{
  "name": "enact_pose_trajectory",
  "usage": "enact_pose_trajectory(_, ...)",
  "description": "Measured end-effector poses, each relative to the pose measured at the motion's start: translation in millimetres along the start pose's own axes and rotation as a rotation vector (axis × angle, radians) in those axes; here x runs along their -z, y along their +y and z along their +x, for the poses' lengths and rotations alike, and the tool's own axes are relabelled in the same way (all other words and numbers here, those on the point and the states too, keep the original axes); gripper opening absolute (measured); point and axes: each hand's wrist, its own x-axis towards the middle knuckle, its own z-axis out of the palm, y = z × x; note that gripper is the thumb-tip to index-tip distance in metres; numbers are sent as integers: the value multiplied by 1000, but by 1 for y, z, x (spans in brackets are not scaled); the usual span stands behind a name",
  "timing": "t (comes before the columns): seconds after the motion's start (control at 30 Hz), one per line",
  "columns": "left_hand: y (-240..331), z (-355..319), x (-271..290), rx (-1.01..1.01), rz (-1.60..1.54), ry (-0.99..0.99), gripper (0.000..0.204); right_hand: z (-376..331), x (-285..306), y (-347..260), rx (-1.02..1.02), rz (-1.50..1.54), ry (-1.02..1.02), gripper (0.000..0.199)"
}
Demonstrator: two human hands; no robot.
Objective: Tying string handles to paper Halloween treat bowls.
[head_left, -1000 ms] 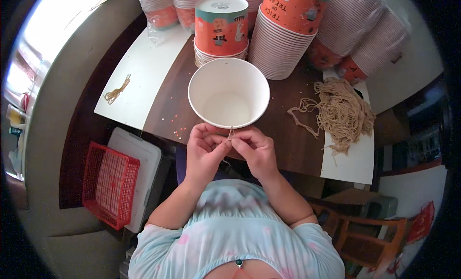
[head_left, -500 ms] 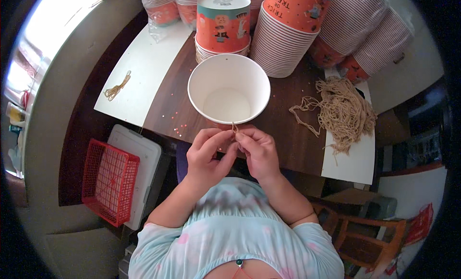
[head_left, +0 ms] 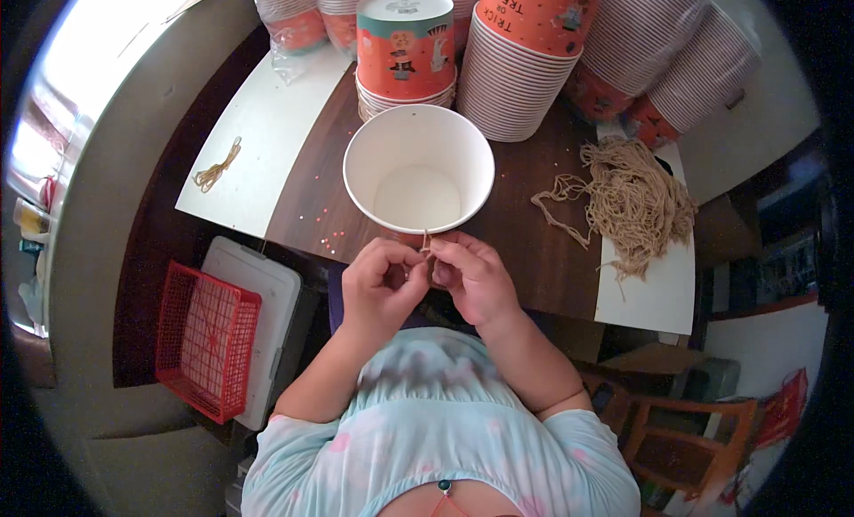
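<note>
A white-lined paper bucket [head_left: 416, 142] stands on the brown table, its open mouth tilted toward me. At its near rim, a short piece of thin brown twine [head_left: 426, 240] shows between my fingertips. My left hand [head_left: 381, 275] pinches the twine, thumb and forefinger together. Facing it, my right hand [head_left: 476, 275] is also closed on the twine with thumb and forefinger. The lower part of the twine is hidden by my fingers. A small hole [head_left: 414, 114] shows near the bucket's far rim.
Behind the bucket stand an upside-down orange bucket [head_left: 405, 59] and a tall nested stack [head_left: 516, 81]. Plastic-wrapped stacks [head_left: 645, 55] are behind. A tangled twine heap [head_left: 636, 206] lies right, a small twine bundle [head_left: 218, 168] left. Red bits [head_left: 331, 235] dot the table; a red basket [head_left: 209, 339] sits lower left.
The view has shifted slightly. The small twine loop above my fingertips now looks like a narrow strand, and my fingers have changed position a little around it.
</note>
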Motion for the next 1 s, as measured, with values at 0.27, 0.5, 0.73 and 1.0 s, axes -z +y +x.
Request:
enact_pose_trajectory(0.27,-4,-1,8,442,-509,-95,2,-3,-2,-9,94,-115,75,11)
enact_pose_trajectory(0.5,-8,-3,11,475,-679,-143,4,-2,11,-12,390,-617,207,16)
enact_pose_trajectory(0.73,-7,-9,3,400,-595,-25,11,-16,4,-18,580,-843,259,17)
enact_pose_trajectory(1.0,32,-3,33,72,109,-373,9,6,-2,-32,1503,-1500,-331,24)
